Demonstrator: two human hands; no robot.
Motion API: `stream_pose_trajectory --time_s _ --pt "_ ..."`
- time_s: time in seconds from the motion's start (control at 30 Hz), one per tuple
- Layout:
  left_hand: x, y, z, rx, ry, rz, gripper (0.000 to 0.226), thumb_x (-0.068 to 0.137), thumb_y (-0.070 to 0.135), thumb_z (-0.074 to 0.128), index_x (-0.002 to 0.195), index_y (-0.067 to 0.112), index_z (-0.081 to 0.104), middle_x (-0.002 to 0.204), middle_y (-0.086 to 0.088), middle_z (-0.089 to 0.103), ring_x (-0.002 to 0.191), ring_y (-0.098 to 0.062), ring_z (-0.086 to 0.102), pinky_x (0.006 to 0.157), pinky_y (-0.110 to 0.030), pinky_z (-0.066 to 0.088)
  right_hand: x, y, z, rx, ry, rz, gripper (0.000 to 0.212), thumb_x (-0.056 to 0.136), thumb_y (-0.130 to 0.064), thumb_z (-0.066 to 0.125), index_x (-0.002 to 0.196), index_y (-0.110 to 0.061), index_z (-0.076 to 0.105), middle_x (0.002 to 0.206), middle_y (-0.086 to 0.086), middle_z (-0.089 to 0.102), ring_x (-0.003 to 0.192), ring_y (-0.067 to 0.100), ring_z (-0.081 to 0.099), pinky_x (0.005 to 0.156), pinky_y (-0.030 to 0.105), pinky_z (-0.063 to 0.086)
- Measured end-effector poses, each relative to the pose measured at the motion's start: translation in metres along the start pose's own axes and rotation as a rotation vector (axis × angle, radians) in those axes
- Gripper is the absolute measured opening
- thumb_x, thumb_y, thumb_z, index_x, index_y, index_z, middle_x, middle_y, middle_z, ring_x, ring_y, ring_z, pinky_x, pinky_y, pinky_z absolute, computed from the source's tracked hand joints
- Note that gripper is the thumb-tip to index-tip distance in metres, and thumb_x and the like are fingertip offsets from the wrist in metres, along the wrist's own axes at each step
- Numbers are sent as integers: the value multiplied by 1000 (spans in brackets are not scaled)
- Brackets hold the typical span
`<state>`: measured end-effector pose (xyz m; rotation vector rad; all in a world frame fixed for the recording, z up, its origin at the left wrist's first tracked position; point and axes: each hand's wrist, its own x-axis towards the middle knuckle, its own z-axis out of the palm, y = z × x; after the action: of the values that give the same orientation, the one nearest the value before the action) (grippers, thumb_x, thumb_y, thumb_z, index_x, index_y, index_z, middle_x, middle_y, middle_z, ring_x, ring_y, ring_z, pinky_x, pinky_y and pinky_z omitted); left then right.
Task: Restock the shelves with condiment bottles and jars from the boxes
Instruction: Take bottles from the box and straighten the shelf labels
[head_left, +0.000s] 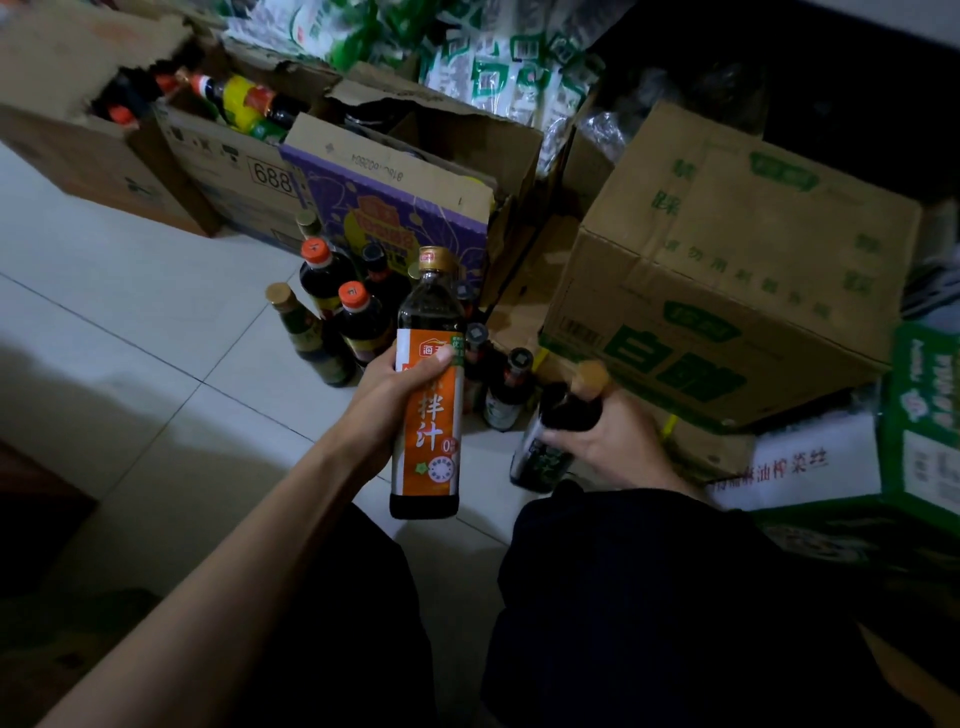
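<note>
My left hand (395, 395) grips a dark sauce bottle with an orange label and gold cap (430, 415), held upright above the tiled floor. My right hand (613, 441) grips a second dark bottle with a gold cap (556, 431), tilted and blurred, lower to the right. Behind them several sauce bottles (337, 312) with orange, gold and dark caps stand on the floor. An open cardboard box (218, 156) at the back left holds more bottles (244, 104).
A closed cardboard box with green print (727, 291) sits at the right, on other boxes. A purple-printed box (395, 208) stands behind the floor bottles. Green-and-white packets (467, 57) are stacked at the back. White floor tiles (130, 322) lie to the left. My dark-trousered knees (623, 597) fill the foreground.
</note>
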<state>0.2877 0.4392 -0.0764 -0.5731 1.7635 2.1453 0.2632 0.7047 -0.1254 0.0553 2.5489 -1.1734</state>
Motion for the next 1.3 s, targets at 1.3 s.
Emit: stream_pose_trajectory --time_s 1.3 --pt "-148 519 120 -200 -34 280 49 75 60 71 84 13 78 80 -14 71 65 -26 70 60 -37 58 -31 -510 -392 503 -161 -603 37 64 -53 79 98 -44 68 90 -16 73 83 1 68 71 16 50"
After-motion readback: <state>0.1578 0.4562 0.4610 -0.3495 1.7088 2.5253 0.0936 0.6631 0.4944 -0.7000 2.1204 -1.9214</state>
